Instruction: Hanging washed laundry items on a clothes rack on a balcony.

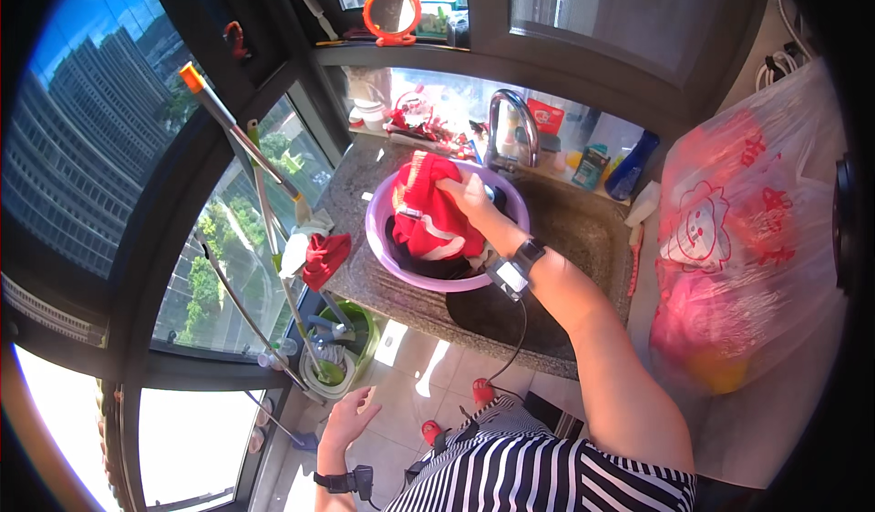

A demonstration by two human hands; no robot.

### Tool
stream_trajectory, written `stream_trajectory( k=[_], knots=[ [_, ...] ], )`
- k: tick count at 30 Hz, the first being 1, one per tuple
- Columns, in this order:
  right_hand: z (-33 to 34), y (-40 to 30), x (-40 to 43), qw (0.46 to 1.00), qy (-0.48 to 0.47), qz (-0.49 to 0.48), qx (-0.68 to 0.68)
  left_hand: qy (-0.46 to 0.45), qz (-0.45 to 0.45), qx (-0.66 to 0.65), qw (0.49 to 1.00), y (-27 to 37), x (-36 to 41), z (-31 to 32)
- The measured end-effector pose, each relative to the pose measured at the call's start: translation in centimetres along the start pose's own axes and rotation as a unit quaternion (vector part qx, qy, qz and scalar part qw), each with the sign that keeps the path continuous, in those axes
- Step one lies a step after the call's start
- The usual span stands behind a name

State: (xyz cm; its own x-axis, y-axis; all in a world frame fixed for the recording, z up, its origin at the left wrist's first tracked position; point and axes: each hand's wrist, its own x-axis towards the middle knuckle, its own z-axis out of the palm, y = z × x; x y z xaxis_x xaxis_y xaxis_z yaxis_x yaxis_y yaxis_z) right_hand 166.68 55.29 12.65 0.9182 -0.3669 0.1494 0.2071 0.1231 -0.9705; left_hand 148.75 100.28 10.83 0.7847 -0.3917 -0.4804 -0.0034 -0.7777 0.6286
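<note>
My right hand (467,194) grips a red garment (437,214) with white stripes and an elastic band, near the garment's upper right edge. The garment rests on dark clothes (417,263) in a purple plastic basin (380,255). That basin stands partly on the stone counter and partly over the stone sink (581,231). My left hand (350,416) hangs low over the tiled floor, fingers apart, holding nothing. A chrome faucet (514,119) rises behind the basin. What lies under the garment is mostly hidden.
Mop poles (263,204) lean at the left window, near a red cloth (326,259) and a green mop bucket (362,337). Bottles, including a blue one (632,166), stand behind the sink. A large plastic bag (738,238) is at the right. An orange-framed mirror (392,14) sits on the sill.
</note>
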Motion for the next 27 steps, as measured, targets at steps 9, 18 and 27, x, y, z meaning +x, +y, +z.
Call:
stream_trajectory(
  k=[9, 18, 27],
  knots=[
    [6.7, -14.0, -0.3, 0.941, -0.015, -0.043, 0.336, -0.013, 0.049, -0.098, 0.994, 6.1, 3.7, -3.7],
    [15.4, -17.8, -15.2, 0.925, -0.304, -0.009, 0.228, 0.476, 0.296, -0.052, 0.826, 7.1, 9.5, -8.0],
    [5.7, 0.6, -12.9, 0.856, -0.134, -0.143, -0.479, 0.375, 0.218, -0.424, 0.795, 6.4, -2.9, -8.2]
  ],
)
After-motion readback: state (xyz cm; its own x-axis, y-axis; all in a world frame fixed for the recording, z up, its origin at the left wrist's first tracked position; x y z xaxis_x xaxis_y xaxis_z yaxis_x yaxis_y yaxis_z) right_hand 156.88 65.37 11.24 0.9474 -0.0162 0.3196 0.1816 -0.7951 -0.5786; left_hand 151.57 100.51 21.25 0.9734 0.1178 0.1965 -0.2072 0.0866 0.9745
